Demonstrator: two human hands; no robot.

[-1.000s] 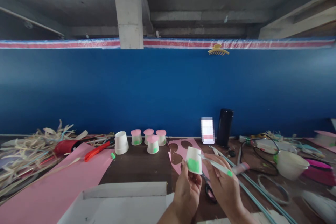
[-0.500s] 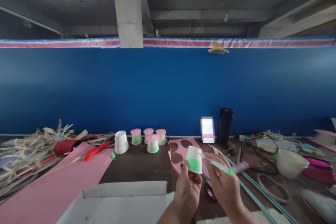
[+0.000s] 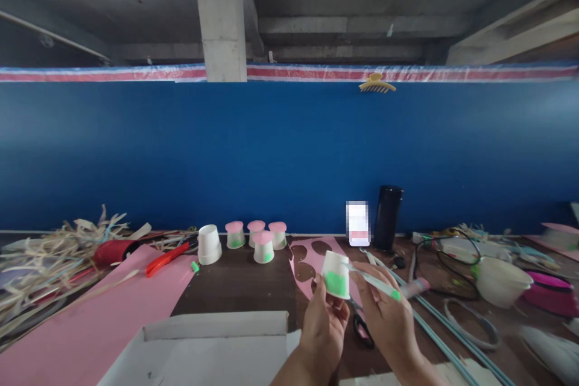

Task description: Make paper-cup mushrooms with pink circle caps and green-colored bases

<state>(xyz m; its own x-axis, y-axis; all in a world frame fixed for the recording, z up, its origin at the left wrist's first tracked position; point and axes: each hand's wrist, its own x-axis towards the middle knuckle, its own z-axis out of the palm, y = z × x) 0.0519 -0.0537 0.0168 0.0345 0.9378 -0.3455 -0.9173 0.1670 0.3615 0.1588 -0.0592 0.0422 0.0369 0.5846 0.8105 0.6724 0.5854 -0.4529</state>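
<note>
My left hand (image 3: pixel 326 316) grips a small white paper cup (image 3: pixel 336 262) held upside down, with a green coloured patch (image 3: pixel 335 284) on its side. In my right hand (image 3: pixel 389 316) is a white marker with a green end (image 3: pixel 382 287), its tip at the cup's right side. Behind the hands lies pink paper with round holes cut out (image 3: pixel 332 243). A pair of scissors (image 3: pixel 362 330) with black handles shows between my wrists, partly hidden. A small green cap (image 3: pixel 195 267) rests on the table to the left.
Several green-patched cups topped with pink discs (image 3: pixel 263 247) stand at the back, beside stacked white cups (image 3: pixel 209 246). A white open box (image 3: pixel 217 350) is in front. Pink sheet (image 3: pixel 113 313) and red-handled tool (image 3: pixel 166 260) lie left. A phone (image 3: pixel 358 224) and black bottle (image 3: pixel 388 217) stand behind.
The green patch on the cup is somewhat larger and reaches higher. The cup has shifted slightly right; both hands keep their hold.
</note>
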